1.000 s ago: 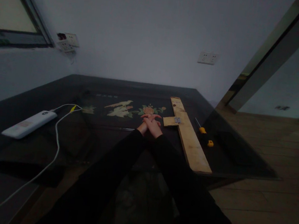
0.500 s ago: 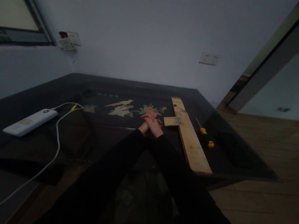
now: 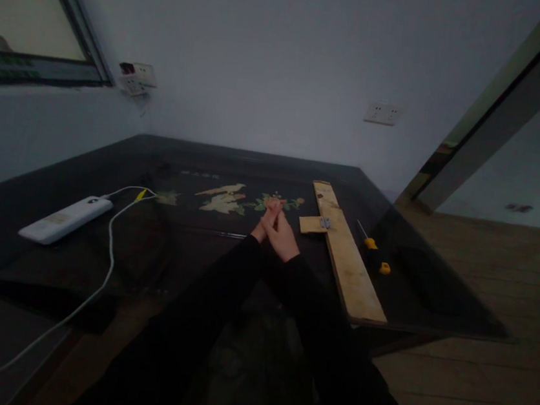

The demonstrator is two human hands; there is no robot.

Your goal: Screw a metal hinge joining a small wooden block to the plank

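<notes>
Head view: dark bench point(image 3: 181, 251) carries a long plank point(image 3: 347, 270) lying flat, near the right hand point(image 3: 285, 242), which presses palm to palm against the left hand point(image 3: 260, 231), both empty; a screwdriver point(image 3: 373, 251) lies just beyond, within reach.

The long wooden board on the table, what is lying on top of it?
A small metal hinge lies on the long board, where a short wooden piece meets its left edge. Whatever is under the board is hidden.
</notes>
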